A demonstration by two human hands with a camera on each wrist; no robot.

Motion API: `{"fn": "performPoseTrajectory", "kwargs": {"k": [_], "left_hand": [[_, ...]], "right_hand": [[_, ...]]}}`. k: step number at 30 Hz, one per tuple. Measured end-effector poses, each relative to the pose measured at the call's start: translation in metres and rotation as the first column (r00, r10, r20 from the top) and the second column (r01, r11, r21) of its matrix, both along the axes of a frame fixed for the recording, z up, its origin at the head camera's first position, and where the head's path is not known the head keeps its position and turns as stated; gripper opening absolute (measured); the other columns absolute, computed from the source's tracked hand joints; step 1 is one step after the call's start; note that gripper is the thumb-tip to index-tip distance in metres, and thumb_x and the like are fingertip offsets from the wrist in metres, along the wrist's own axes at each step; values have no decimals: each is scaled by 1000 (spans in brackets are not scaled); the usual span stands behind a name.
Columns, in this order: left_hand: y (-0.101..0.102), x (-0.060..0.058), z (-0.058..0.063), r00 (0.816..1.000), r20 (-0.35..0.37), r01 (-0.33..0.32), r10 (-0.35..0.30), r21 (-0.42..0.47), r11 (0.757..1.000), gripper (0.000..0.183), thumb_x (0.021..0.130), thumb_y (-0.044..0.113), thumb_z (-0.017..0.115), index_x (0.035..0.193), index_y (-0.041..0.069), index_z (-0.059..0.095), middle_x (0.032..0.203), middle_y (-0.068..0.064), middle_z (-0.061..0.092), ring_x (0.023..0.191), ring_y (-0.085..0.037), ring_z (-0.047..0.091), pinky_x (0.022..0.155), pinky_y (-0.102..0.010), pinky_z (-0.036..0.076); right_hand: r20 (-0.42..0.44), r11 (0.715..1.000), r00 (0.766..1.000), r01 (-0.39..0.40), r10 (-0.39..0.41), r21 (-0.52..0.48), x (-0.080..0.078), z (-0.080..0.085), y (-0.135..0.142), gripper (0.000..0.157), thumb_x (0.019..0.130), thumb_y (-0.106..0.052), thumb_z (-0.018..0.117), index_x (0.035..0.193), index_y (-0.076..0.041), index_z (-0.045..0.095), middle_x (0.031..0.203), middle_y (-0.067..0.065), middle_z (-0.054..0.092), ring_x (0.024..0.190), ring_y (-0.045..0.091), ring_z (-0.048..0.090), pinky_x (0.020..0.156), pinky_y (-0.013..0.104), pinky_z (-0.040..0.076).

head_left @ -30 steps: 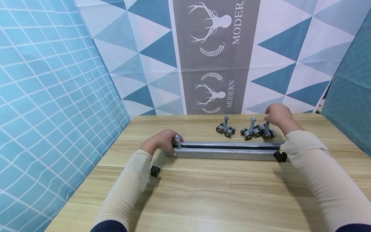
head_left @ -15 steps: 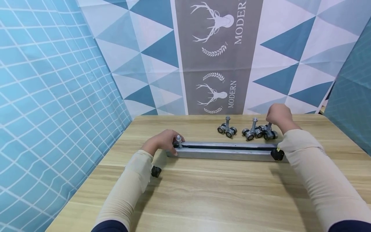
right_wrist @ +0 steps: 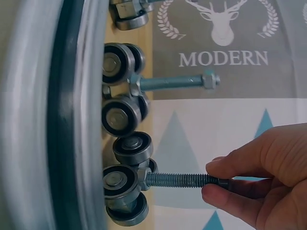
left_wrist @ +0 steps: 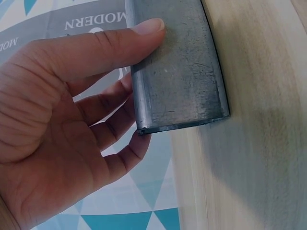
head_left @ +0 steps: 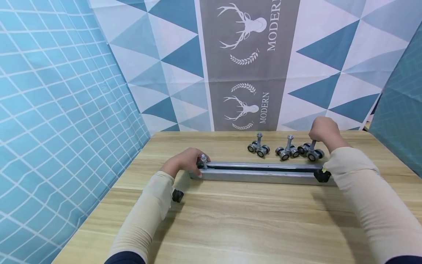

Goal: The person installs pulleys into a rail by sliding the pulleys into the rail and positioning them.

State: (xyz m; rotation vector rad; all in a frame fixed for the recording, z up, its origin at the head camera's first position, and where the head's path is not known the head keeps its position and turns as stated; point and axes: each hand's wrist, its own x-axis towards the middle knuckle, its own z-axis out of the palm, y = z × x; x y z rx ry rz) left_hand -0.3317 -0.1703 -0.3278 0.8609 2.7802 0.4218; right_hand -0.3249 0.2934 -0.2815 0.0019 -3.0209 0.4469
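A long slotted metal rail (head_left: 257, 177) lies across the table, open side up. My left hand (head_left: 186, 161) grips its left end; in the left wrist view the thumb presses the rail's flat side (left_wrist: 180, 81) and the other fingers curl behind. Beside that hand a threaded bolt (head_left: 204, 161) stands up out of the slot. Behind the rail's right end, my right hand (head_left: 324, 132) pinches the top of the bolt (right_wrist: 177, 180) on a roller trolley (head_left: 312, 155). Its wheels rest low near the tabletop. Next to it stands a second roller trolley (head_left: 287, 151), bolt upright.
Further left behind the rail stands another roller trolley (head_left: 259, 148). The wooden table (head_left: 250, 223) backs onto a patterned cloth (head_left: 244, 73), with a blue grid cloth (head_left: 59, 110) along the left. Black wrist cameras (head_left: 322, 176) hang under the sleeves.
My right hand has shifted slightly to the right with the roller trolley, which now stands more apart from its neighbour and turned a little. My left hand has stayed on the rail.
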Motion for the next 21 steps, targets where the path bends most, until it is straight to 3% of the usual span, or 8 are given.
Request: {"fn": "performPoseTrajectory", "kwargs": {"k": [5,11,21], "left_hand": [[-2,2,2,1000,0,-6,6,-3,1000,57,65,12,92,117,17,70,107,0,64,90,-17,55,81,-36,48],[-5,2,0,1000,-10,-4,4,4,1000,57,65,13,92,117,17,71,108,1,65,90,-16,55,80,-35,49],[-5,4,1,1000,-15,-1,1,10,1000,57,65,13,92,117,17,71,109,0,65,91,-17,56,82,-36,49]], "right_hand": [[-31,1000,999,-13,13,-13,6,9,8,28,85,2,51,61,2,66,55,7,56,52,22,44,52,36,39],[-56,999,998,-29,27,-38,18,19,15,17,82,1,58,73,6,71,70,14,66,64,29,54,57,42,46],[-84,998,995,-52,49,-38,40,17,27,13,82,4,59,82,10,71,79,21,66,73,38,58,64,51,48]]}}
